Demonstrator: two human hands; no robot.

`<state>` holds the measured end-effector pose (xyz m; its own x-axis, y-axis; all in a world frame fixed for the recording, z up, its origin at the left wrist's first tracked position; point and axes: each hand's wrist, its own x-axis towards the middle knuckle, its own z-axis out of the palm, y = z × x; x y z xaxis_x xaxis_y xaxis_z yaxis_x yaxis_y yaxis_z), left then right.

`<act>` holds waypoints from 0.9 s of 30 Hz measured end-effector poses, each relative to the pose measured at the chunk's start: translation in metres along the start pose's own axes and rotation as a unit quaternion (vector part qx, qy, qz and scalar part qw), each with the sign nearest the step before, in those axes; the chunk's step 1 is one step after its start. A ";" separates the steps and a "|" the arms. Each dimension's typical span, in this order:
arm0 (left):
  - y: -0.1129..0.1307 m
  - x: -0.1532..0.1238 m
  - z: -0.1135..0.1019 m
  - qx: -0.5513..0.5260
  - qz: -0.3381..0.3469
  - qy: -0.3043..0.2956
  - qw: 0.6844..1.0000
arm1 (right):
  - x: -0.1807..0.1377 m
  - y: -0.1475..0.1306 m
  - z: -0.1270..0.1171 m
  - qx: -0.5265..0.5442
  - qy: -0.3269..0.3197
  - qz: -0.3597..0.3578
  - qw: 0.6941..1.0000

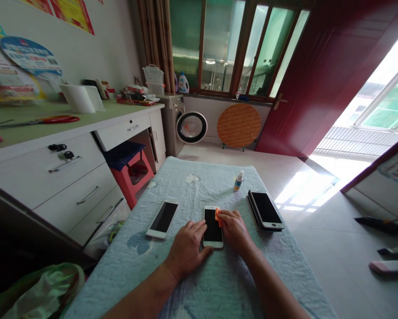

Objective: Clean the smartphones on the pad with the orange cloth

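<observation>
Orng cloth [217,213] — wht/blk phone [214,232] — lt-blue floral tablecloth [208,283].

1. There's a cloth-covered surface [212,277], pale blue.
2. Middle phone [213,230], screen up on it.
3. White phone [163,218], left of the middle phone.
4. Phone stack [265,211], to its right.
5. Spray bottle [238,180], upright beyond the middle phone, rightward.

We see scissors [57,119] on a green countertop [114,111], a red stool [127,181] beside drawers [84,194], and a round board [238,126] near a washing machine [171,122].
</observation>
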<state>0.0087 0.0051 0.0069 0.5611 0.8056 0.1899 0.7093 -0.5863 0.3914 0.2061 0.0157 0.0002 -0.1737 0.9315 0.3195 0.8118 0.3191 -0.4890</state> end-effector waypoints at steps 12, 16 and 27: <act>-0.004 0.000 0.002 0.004 0.023 0.014 1.000 | -0.014 0.001 -0.022 0.068 -0.056 0.010 0.996; -0.005 0.000 0.003 0.005 0.025 -0.002 1.000 | -0.011 0.004 -0.012 0.054 -0.012 0.036 0.998; -0.007 0.001 0.002 -0.001 0.028 -0.004 1.000 | 0.010 0.004 0.003 0.034 0.045 0.058 0.997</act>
<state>0.0052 0.0104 0.0022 0.6037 0.7706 0.2042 0.6760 -0.6306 0.3813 0.2056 0.0266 -0.0011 -0.0274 0.9443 0.3280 0.7830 0.2242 -0.5802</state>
